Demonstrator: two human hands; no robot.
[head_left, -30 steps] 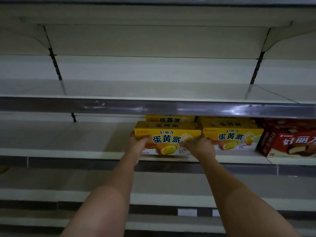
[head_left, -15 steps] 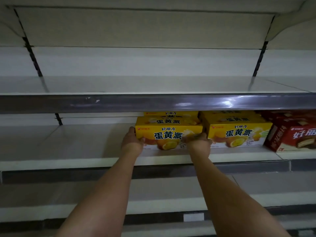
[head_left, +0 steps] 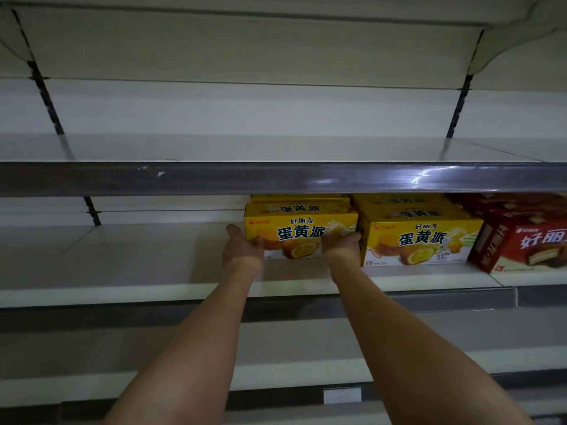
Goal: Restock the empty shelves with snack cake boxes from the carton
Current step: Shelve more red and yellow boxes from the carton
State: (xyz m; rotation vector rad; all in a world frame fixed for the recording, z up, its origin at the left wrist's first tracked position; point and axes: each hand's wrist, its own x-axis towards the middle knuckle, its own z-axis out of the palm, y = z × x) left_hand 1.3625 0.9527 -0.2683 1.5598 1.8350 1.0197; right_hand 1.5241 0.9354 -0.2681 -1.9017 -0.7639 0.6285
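While both hands press the front yellow box [head_left: 302, 233] at its two lower corners, it sits on the middle shelf [head_left: 138, 271], just beside the next yellow box [head_left: 422, 240]. Left hand [head_left: 242, 250] is at the left end w/ thumb up; right hand [head_left: 342, 245] has fingers bent on the front, near the right end. Cardboard looks stiff but prob. light, crushable, so hold by the ends, not the faces.

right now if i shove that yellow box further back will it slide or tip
Probably slides: the yellow box sits flat on the smooth shelf. Its straight edges suggest stiff card. The left hand and right hand at both ends should keep it square.
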